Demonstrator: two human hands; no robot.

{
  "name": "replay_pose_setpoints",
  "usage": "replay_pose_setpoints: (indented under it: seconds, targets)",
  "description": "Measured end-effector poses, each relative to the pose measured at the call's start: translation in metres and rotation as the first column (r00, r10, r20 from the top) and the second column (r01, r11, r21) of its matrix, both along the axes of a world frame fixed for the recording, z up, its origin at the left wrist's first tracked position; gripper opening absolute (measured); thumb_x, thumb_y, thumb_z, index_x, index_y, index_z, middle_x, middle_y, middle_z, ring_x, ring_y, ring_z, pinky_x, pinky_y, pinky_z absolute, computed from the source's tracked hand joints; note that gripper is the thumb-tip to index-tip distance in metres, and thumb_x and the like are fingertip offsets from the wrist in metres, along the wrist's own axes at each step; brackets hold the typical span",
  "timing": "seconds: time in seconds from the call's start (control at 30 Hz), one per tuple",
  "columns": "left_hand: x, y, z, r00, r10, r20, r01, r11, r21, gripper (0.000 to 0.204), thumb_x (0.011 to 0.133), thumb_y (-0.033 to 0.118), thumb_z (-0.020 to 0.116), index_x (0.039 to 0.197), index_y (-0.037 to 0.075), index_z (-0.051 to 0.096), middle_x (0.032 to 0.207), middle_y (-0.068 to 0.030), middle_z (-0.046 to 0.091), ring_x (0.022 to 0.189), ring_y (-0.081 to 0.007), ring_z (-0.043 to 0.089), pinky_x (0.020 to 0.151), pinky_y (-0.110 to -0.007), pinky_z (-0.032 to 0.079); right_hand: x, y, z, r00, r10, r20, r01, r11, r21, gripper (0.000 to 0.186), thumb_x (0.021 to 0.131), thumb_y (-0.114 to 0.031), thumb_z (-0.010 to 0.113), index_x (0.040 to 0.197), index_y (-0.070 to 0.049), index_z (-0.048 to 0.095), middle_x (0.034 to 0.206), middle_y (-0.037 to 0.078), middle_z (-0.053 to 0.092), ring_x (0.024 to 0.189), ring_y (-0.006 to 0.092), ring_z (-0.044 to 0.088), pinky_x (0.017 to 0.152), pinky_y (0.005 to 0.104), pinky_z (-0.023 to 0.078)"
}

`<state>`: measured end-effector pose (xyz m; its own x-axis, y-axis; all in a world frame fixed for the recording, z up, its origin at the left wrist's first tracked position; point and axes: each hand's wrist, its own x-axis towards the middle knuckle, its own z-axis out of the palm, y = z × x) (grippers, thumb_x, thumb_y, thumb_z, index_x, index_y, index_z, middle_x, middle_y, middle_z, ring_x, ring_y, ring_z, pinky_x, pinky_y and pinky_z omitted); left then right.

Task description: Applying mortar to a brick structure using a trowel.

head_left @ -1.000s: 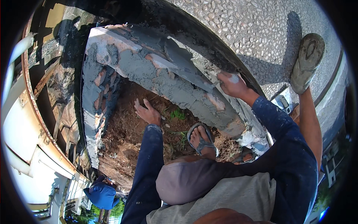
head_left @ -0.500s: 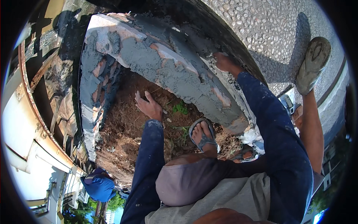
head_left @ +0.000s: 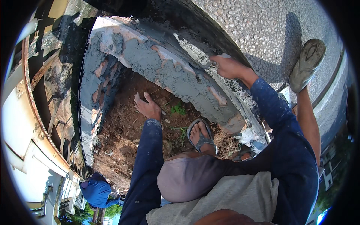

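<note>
My right hand (head_left: 231, 68) is closed around the handle of a trowel, its mortar-smeared blade (head_left: 191, 48) stretching to the upper left along the outer side of a low curved wall. Wet grey mortar coats much of this wall (head_left: 140, 56), with patches of bare brick showing through. My left hand (head_left: 148, 107) hangs open inside the curve, fingers apart and holding nothing, above brown soil (head_left: 120, 131).
My sandalled foot (head_left: 202, 137) stands on the soil beside a small green plant (head_left: 178, 108). My other foot, in a sandal (head_left: 308, 65), is on pebbled paving (head_left: 262, 33). A person in blue (head_left: 98, 191) is at lower left, near a rusty metal frame (head_left: 28, 86).
My right hand has shifted slightly right and toward me, out of the shade, and the trowel blade now shows in sunlight. The left hand has barely moved.
</note>
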<state>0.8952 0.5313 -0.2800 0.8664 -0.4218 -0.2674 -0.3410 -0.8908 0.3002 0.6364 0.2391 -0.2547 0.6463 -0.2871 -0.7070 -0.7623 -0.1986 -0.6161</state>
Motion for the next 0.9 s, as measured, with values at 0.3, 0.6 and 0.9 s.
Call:
replay_pose_setpoints:
  seconds: [0.3,0.6,0.9]
  targets:
    - [0.003,0.000,0.001,1.000,0.006,-0.006,-0.006,0.999,0.033,0.065,0.099,0.052,0.038,0.139,0.001,0.041,0.144,-0.0197,0.042,0.137,-0.0357,0.033,0.117,-0.050,0.017,-0.029,0.031,0.059,0.986,0.141,0.086,-0.118,0.965,-0.233,0.047,0.080,-0.007,0.051,0.127,-0.007,0.047,0.096,0.024,0.064,0.092,0.0429,0.062,0.076,0.0512,0.049]
    - [-0.004,-0.004,0.000,1.000,-0.015,0.001,0.015,1.000,-0.010,0.065,0.099,0.051,0.039,0.139,0.000,0.041,0.143,-0.0209,0.042,0.137,-0.0359,0.035,0.116,-0.050,0.017,-0.087,0.063,-0.116,0.924,-0.368,0.102,0.378,0.842,-0.386,0.039,0.084,-0.010,0.051,0.122,-0.007,0.053,0.110,0.026,0.063,0.104,0.0443,0.060,0.087,0.0515,0.047]
    - [0.000,0.006,-0.003,0.998,-0.009,0.065,0.010,1.000,-0.021,0.062,0.100,0.049,0.039,0.137,0.000,0.043,0.142,-0.0210,0.044,0.135,-0.0369,0.036,0.115,-0.051,0.018,0.021,0.037,-0.156,0.965,-0.235,-0.119,0.200,0.948,-0.249,0.036,0.083,-0.010,0.049,0.118,-0.005,0.055,0.105,0.028,0.064,0.099,0.0450,0.063,0.085,0.0533,0.048]
